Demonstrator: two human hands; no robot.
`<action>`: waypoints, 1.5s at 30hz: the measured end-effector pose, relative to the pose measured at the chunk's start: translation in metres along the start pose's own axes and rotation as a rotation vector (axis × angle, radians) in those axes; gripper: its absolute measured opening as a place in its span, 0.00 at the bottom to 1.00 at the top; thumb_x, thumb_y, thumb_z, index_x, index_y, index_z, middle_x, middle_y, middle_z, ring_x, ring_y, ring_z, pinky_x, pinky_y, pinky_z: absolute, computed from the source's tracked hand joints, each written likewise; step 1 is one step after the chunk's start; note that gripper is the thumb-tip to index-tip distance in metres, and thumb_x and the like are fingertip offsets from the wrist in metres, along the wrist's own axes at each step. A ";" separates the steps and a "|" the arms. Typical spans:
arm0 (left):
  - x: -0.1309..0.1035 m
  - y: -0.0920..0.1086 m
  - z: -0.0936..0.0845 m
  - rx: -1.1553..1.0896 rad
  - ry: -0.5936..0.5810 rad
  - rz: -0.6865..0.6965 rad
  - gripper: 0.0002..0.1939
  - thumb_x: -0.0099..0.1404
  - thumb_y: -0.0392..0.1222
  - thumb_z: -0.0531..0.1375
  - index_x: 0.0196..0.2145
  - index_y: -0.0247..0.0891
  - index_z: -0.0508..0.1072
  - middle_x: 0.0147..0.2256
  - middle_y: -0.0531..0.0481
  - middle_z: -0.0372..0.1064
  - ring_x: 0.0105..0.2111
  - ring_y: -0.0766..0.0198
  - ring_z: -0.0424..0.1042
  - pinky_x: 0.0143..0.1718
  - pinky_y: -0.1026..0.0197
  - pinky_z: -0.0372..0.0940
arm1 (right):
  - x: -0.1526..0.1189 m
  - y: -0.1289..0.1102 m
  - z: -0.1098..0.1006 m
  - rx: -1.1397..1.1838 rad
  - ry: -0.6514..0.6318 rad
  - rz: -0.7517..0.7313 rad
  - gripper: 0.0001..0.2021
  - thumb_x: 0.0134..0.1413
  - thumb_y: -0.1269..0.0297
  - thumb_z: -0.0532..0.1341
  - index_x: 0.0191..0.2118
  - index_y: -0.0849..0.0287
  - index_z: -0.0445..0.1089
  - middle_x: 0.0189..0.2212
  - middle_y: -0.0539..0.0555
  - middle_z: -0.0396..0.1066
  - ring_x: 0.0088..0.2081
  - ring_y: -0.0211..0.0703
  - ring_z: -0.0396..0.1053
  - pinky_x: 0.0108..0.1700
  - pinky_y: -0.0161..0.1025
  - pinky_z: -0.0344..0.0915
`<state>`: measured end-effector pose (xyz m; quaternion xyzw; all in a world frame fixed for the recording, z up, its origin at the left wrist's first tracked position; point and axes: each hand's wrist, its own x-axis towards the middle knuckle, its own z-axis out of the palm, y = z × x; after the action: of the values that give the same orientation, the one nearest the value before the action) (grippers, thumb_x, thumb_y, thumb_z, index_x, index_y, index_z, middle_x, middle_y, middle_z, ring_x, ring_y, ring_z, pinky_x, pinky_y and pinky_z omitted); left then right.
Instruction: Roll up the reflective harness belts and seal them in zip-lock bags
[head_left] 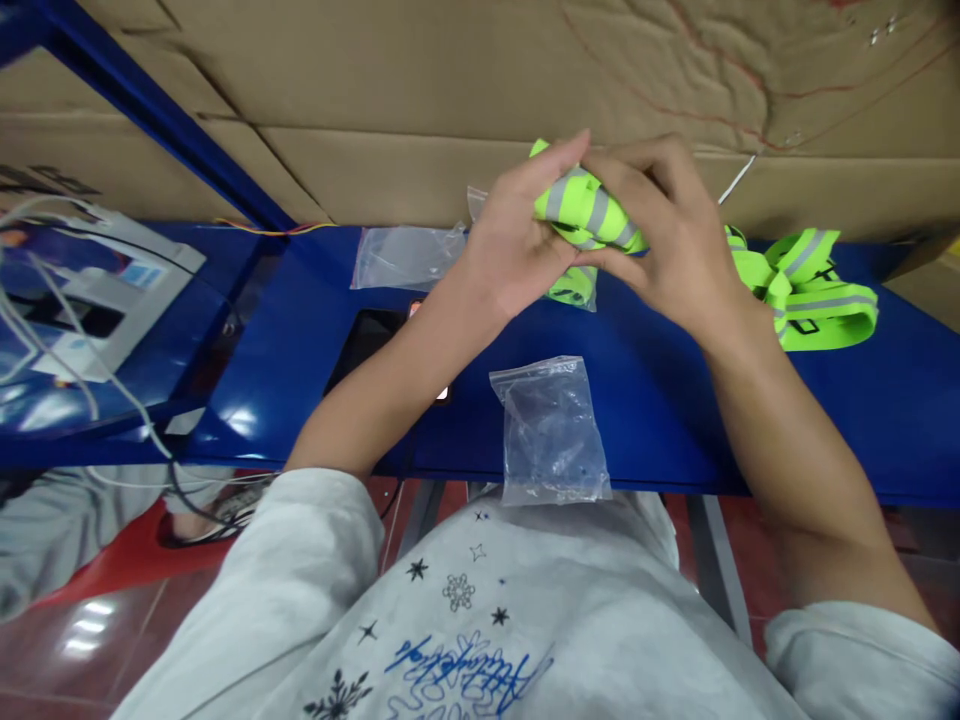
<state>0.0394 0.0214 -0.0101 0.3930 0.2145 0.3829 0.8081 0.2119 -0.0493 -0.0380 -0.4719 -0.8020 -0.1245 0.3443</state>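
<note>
The left grip [517, 235] and right grip [679, 235] are cupping a rolled neon strap [589, 208] between them, probably light and soft, best squeezed around its ends.

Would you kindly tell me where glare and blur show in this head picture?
Head view: white glare on the blue table at left and on the red floor tiles; glints on the clear plastic bag; cardboard lettering at far left blurred; grey bands on the held yellow-green strap distinct.

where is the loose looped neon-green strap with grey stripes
In the head view, the strap lies on the blue table, just to the right of the right hand.
</note>
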 end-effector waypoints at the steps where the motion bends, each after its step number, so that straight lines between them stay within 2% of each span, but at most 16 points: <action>1: -0.003 0.002 0.001 0.037 -0.031 0.003 0.17 0.78 0.44 0.56 0.30 0.41 0.72 0.35 0.50 0.76 0.56 0.55 0.78 0.48 0.57 0.75 | -0.003 -0.002 -0.004 0.006 0.033 0.001 0.32 0.70 0.45 0.63 0.75 0.40 0.61 0.63 0.57 0.69 0.65 0.58 0.69 0.67 0.54 0.69; 4: -0.014 0.004 0.006 0.137 -0.130 0.027 0.13 0.77 0.46 0.59 0.33 0.43 0.77 0.42 0.51 0.80 0.63 0.50 0.75 0.48 0.56 0.76 | -0.013 -0.012 -0.018 -0.040 0.059 0.007 0.30 0.72 0.47 0.60 0.76 0.35 0.58 0.67 0.53 0.67 0.70 0.57 0.65 0.73 0.55 0.64; 7: -0.026 -0.001 0.016 0.090 -0.191 0.007 0.13 0.79 0.41 0.57 0.37 0.43 0.79 0.41 0.54 0.78 0.57 0.58 0.79 0.46 0.62 0.76 | -0.025 -0.022 -0.025 -0.071 0.020 0.037 0.31 0.73 0.49 0.59 0.77 0.35 0.55 0.75 0.51 0.59 0.76 0.58 0.57 0.77 0.56 0.59; 10: -0.029 -0.009 0.023 -0.021 -0.197 -0.087 0.15 0.80 0.36 0.54 0.37 0.40 0.76 0.34 0.57 0.74 0.39 0.71 0.79 0.42 0.69 0.72 | -0.040 -0.023 -0.024 -0.043 0.067 0.071 0.28 0.74 0.51 0.57 0.75 0.39 0.58 0.73 0.53 0.63 0.73 0.59 0.63 0.74 0.58 0.64; 13: -0.021 -0.018 0.020 0.136 -0.252 -0.188 0.10 0.81 0.46 0.55 0.44 0.43 0.75 0.39 0.55 0.76 0.43 0.66 0.80 0.48 0.64 0.72 | -0.056 -0.012 -0.023 -0.009 0.093 0.141 0.24 0.74 0.51 0.55 0.71 0.40 0.63 0.67 0.54 0.70 0.68 0.59 0.68 0.71 0.61 0.66; 16: -0.024 -0.024 0.004 0.656 -0.265 -0.101 0.23 0.79 0.59 0.54 0.65 0.52 0.66 0.56 0.48 0.76 0.58 0.55 0.77 0.61 0.52 0.70 | -0.074 0.007 -0.022 -0.012 0.166 0.240 0.21 0.71 0.47 0.58 0.64 0.44 0.70 0.61 0.58 0.76 0.63 0.61 0.73 0.67 0.61 0.69; 18: -0.040 -0.028 -0.008 1.222 -0.284 0.056 0.30 0.78 0.58 0.55 0.72 0.47 0.60 0.64 0.40 0.69 0.60 0.49 0.75 0.65 0.46 0.67 | -0.085 0.022 -0.018 -0.012 0.268 0.327 0.23 0.68 0.43 0.61 0.60 0.48 0.73 0.55 0.61 0.80 0.55 0.60 0.77 0.59 0.57 0.73; 19: -0.051 -0.031 -0.013 1.546 -0.299 0.088 0.30 0.76 0.56 0.59 0.70 0.42 0.63 0.65 0.36 0.68 0.60 0.44 0.75 0.65 0.41 0.67 | -0.090 0.029 -0.015 0.001 0.315 0.384 0.24 0.66 0.40 0.63 0.58 0.51 0.74 0.51 0.61 0.81 0.50 0.58 0.78 0.55 0.55 0.75; 21: -0.075 -0.035 -0.023 2.045 -0.382 -0.075 0.32 0.74 0.52 0.63 0.69 0.33 0.65 0.66 0.28 0.65 0.59 0.33 0.75 0.58 0.36 0.71 | -0.098 0.038 -0.008 0.065 0.385 0.486 0.26 0.63 0.37 0.64 0.54 0.54 0.75 0.45 0.60 0.82 0.41 0.53 0.77 0.48 0.51 0.75; 23: -0.092 -0.040 -0.031 2.231 -0.454 -0.276 0.27 0.75 0.49 0.62 0.65 0.33 0.69 0.63 0.30 0.68 0.51 0.37 0.80 0.49 0.41 0.76 | -0.100 0.040 -0.003 0.174 0.394 0.553 0.25 0.61 0.36 0.66 0.49 0.54 0.76 0.40 0.57 0.82 0.37 0.49 0.74 0.44 0.49 0.74; 25: -0.099 -0.044 -0.041 2.225 -0.469 -0.252 0.20 0.76 0.44 0.60 0.62 0.36 0.71 0.60 0.35 0.71 0.48 0.44 0.82 0.47 0.47 0.77 | -0.099 0.036 -0.002 0.336 0.357 0.594 0.24 0.56 0.37 0.71 0.44 0.53 0.77 0.38 0.54 0.81 0.36 0.48 0.74 0.44 0.47 0.75; 27: -0.095 -0.048 -0.052 2.161 -0.449 -0.046 0.16 0.77 0.39 0.57 0.60 0.39 0.73 0.59 0.40 0.73 0.50 0.50 0.82 0.50 0.50 0.78 | -0.097 0.027 -0.005 0.594 0.232 0.669 0.22 0.54 0.41 0.74 0.43 0.53 0.78 0.40 0.53 0.82 0.39 0.48 0.76 0.44 0.46 0.76; 31: -0.079 -0.058 -0.071 2.005 -0.540 0.430 0.18 0.78 0.31 0.53 0.58 0.37 0.77 0.59 0.41 0.77 0.57 0.54 0.81 0.57 0.53 0.79 | -0.100 0.016 -0.019 1.181 -0.219 0.855 0.24 0.54 0.45 0.75 0.52 0.53 0.80 0.45 0.53 0.83 0.44 0.49 0.80 0.45 0.44 0.79; 36: -0.076 -0.062 -0.068 1.711 -0.660 0.896 0.15 0.79 0.33 0.55 0.57 0.37 0.78 0.61 0.40 0.77 0.56 0.59 0.82 0.56 0.59 0.81 | -0.104 0.019 -0.042 1.346 -0.539 0.745 0.29 0.47 0.49 0.79 0.53 0.59 0.81 0.44 0.54 0.84 0.42 0.46 0.82 0.45 0.37 0.79; 40: -0.087 -0.060 -0.058 1.494 -0.661 0.908 0.18 0.77 0.32 0.59 0.61 0.44 0.75 0.66 0.43 0.72 0.57 0.61 0.81 0.56 0.61 0.81 | -0.098 0.009 -0.061 1.281 -0.743 0.490 0.32 0.53 0.51 0.77 0.61 0.59 0.79 0.51 0.55 0.83 0.50 0.50 0.82 0.51 0.37 0.78; 45: -0.091 -0.058 -0.049 1.411 -0.607 0.918 0.13 0.74 0.30 0.62 0.52 0.42 0.80 0.61 0.44 0.77 0.56 0.61 0.82 0.55 0.62 0.80 | -0.093 -0.007 -0.065 1.141 -0.684 0.259 0.25 0.56 0.53 0.75 0.58 0.53 0.81 0.68 0.55 0.71 0.69 0.55 0.69 0.67 0.41 0.69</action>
<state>-0.0224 -0.0505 -0.0822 0.9301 -0.0015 0.3270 0.1672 0.2636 -0.1497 -0.0518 -0.3215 -0.7430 0.5167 0.2784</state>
